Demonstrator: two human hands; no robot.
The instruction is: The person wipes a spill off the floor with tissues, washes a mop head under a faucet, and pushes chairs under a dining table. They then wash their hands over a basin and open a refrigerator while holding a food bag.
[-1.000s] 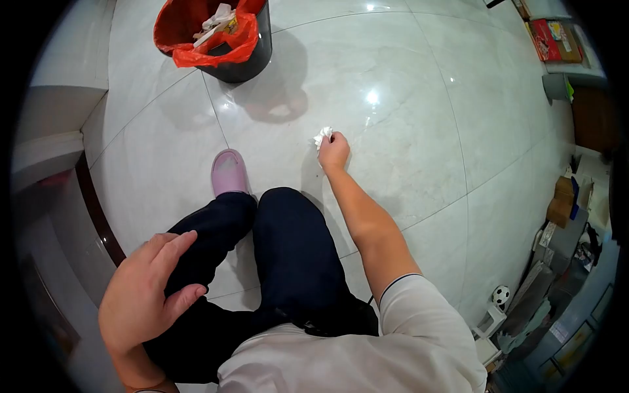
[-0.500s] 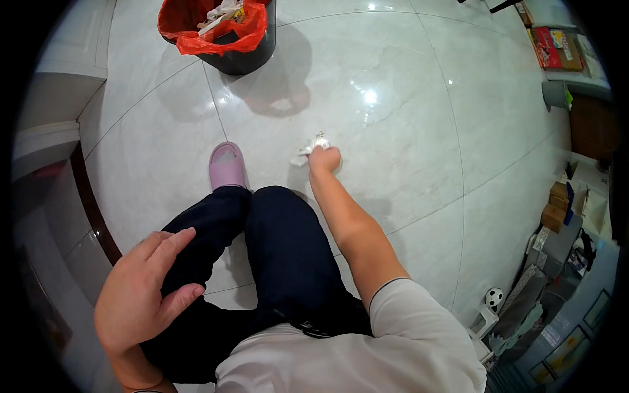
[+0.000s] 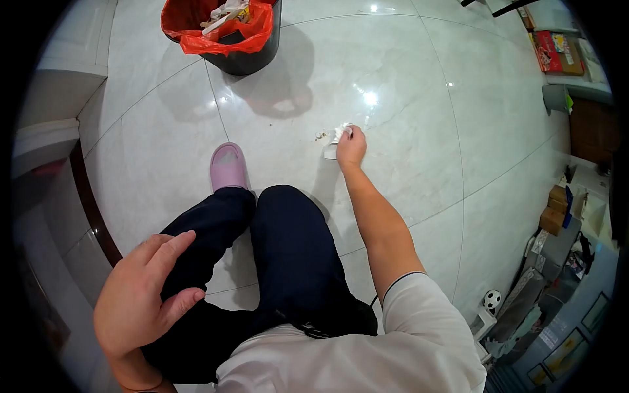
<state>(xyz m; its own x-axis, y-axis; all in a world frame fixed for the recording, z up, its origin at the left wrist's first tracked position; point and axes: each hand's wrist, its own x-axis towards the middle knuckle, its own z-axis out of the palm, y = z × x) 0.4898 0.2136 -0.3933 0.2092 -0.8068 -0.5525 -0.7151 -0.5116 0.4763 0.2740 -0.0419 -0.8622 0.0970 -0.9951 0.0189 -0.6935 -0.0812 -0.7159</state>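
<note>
My right hand [image 3: 352,148] is closed around a crumpled white tissue [image 3: 332,150] just above the tiled floor [image 3: 406,98]; a loose corner of it hangs toward the left. Small brown crumbs [image 3: 320,136] lie on the tiles to the left of the tissue. One more dark speck sits farther left. Over my bent left leg, my left hand [image 3: 141,295] is held with fingers stretched out and thumb apart, touching nothing that I can make out.
A black trash bin [image 3: 255,62] lined with a red bag [image 3: 226,46] stands at the upper left, holding rubbish. My foot wears a pink slipper [image 3: 228,171]. Along the right side are cardboard boxes [image 3: 555,209], a small soccer ball [image 3: 492,299] and a grey bin [image 3: 555,97].
My right hand has moved to the right with the tissue, and the crumbs now show more fully beside it. My left hand has stayed nearly still.
</note>
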